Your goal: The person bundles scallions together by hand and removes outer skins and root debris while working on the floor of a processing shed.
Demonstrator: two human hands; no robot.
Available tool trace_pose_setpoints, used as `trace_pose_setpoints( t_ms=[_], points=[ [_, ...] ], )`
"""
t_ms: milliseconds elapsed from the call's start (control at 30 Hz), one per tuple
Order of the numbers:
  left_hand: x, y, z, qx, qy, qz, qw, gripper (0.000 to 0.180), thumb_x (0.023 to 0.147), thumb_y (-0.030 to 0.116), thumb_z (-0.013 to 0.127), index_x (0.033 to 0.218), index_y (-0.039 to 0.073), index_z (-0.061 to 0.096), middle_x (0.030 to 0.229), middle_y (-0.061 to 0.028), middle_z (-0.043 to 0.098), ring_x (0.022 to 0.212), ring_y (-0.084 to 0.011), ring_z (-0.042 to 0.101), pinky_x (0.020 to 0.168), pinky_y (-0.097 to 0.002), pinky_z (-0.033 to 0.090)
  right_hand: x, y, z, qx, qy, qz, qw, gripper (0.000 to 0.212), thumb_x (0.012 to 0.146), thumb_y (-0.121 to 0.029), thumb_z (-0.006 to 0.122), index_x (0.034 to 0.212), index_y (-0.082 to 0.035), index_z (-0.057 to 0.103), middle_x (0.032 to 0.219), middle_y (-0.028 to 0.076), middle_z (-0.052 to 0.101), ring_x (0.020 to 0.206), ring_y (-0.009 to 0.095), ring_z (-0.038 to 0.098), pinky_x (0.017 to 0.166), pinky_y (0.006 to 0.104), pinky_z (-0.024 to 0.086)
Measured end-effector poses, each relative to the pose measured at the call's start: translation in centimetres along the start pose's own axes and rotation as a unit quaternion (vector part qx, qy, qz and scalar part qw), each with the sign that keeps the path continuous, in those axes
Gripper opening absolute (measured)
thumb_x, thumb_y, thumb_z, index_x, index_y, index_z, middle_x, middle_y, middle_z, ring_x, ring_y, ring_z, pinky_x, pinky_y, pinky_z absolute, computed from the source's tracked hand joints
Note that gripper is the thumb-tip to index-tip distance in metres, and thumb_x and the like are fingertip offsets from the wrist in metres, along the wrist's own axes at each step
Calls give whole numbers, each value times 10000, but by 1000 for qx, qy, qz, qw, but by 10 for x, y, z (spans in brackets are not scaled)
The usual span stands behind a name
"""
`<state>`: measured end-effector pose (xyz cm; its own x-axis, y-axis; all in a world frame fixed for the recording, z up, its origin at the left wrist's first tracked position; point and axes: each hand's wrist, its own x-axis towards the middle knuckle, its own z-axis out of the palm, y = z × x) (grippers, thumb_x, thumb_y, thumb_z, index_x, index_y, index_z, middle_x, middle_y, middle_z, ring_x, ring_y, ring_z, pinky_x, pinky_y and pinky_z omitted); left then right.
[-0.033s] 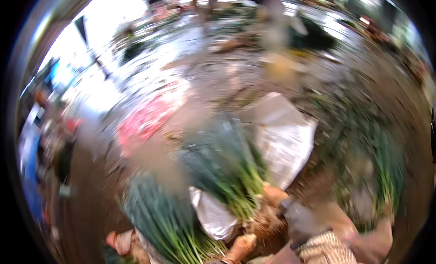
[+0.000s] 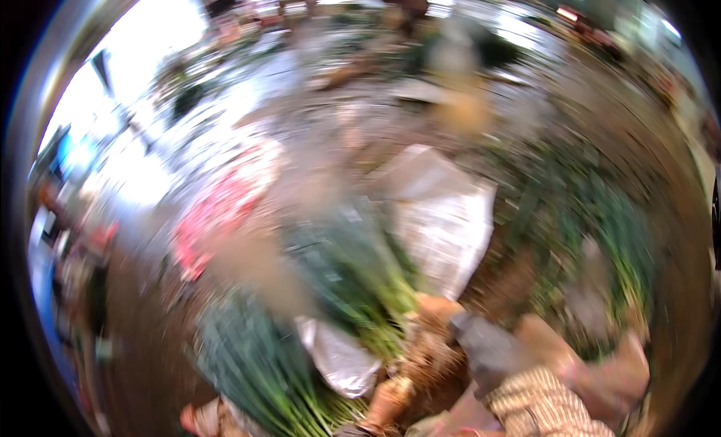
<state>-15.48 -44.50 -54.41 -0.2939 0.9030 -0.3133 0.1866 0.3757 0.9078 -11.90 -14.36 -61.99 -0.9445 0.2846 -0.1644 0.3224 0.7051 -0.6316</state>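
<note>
Still unchanged, the right hand (image 2: 428, 317) grips the green onion bunch (image 2: 353, 287); left hand's grip unclear.

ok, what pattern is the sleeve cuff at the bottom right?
The sleeve cuff is checked, tan with dark lines, seen in the head view, though motion blur softens it.

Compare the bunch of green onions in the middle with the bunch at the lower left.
The middle bunch lies against the white sack, its pale root ends by a hand; the lower-left bunch lies apart from the sack, nearer the frame's bottom edge. The middle bunch looks lighter green toward its base; the lower-left one looks darker. Both are long-leaved, and blurred.
</note>
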Motion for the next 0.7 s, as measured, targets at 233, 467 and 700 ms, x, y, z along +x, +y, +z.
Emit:
trace_pose_setpoints(
  t_ms=[233, 467, 700],
  points=[
    [136, 144, -24, 339, 42, 310, 887, 392, 815, 225, 657, 1159, 61, 564, 1014, -129, 629, 887, -306, 618, 771, -362, 504, -110, 18, -304, -123, 45, 248, 960, 415, 863, -394, 552, 1020, -21, 644, 925, 162, 666, 887, 358, 622, 785, 446, 489],
    [262, 298, 178, 321, -246, 395, 824, 303, 757, 121, 648, 1050, 61, 595, 946, -132, 637, 796, -329, 620, 705, -374, 506, -529, 233, -281, -33, 269, 466, 842, 585, 852, -420, 600, 1203, 42, 526, 1110, 256, 600, 1015, 367, 598, 863, 453, 465],
    [409, 233, 487, 212, -562, 344, 722, 506, 831, 373, 640, 1205, 48, 539, 1152, -184, 589, 961, -301, 616, 752, -380, 500, -750, 364, -203, 113, 443, 720, 522, 910, 845, -616, 518, 1407, 51, 257, 1426, 268, 325, 1337, 360, 317, 1091, 408, 286]
  ],
)
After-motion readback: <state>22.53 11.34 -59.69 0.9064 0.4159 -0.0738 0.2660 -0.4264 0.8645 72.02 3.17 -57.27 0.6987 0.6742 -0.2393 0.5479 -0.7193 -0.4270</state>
